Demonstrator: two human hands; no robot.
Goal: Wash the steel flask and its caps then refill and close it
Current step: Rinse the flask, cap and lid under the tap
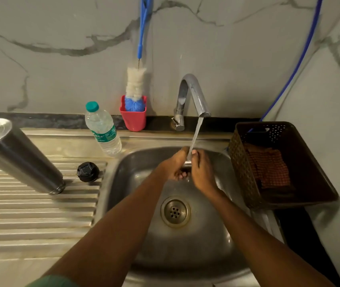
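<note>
Rinsing the small steel cap clasped in both hands' fingers under the tap stream, I judge the black cap comes next.

brown basket holding checked cloth | red cup holding bottle brush

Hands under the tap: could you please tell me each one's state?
Left hand: closed on the small steel cap.
Right hand: closed on the same cap.
</note>
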